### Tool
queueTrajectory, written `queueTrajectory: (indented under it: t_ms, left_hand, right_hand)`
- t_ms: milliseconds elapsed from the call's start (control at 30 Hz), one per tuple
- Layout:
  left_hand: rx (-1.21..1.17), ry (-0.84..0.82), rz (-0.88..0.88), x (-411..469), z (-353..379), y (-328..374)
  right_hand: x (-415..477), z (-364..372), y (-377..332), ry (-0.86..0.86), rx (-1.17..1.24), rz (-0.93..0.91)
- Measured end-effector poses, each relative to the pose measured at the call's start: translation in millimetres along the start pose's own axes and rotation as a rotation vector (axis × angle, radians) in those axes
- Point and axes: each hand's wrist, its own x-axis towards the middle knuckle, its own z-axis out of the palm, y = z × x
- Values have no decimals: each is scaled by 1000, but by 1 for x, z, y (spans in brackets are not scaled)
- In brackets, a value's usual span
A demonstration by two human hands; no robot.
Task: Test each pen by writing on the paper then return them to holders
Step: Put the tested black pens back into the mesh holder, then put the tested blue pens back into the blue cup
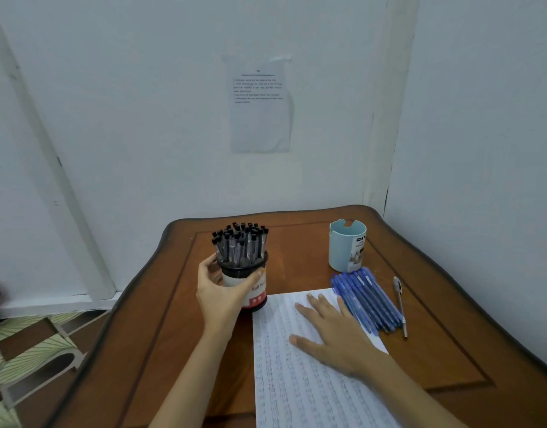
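Dozens of black pens (239, 245) stand upright, ends up, in the black holder (253, 291), centre-left on the table (451, 335). Left hand (218, 293) grips the holder's wall. Right hand (334, 329) lies flat, fingers spread, on the paper (296, 390). Blue pens (368, 301) are bundled at its far right corner, axes far-left to near-right. Light blue holder (346, 250) sits behind them, single pen (400, 304) beside. Holder label is partly hidden, the writing unreadable.

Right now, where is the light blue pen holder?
In the head view, the light blue pen holder stands at the far right of the wooden table, just behind the pile of blue pens.
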Motion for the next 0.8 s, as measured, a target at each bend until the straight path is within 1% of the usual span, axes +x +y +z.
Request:
queueTrajectory:
  t_ms: [200,333,600,700,800]
  left_hand:
    - [-24,-34,-38,14,9,-19]
    - [-24,-68,-28,16,16,-28]
    - [-50,-81,-24,13,16,-34]
    - [-15,-94,-34,11,15,-33]
    - [77,-125,-48,9,15,-29]
  right_hand:
    - [4,9,1,38,-51,20]
    - [5,11,2,44,-57,18]
    - [6,12,3,56,-51,8]
    - [6,13,3,61,-56,5]
    - [6,12,1,73,-45,4]
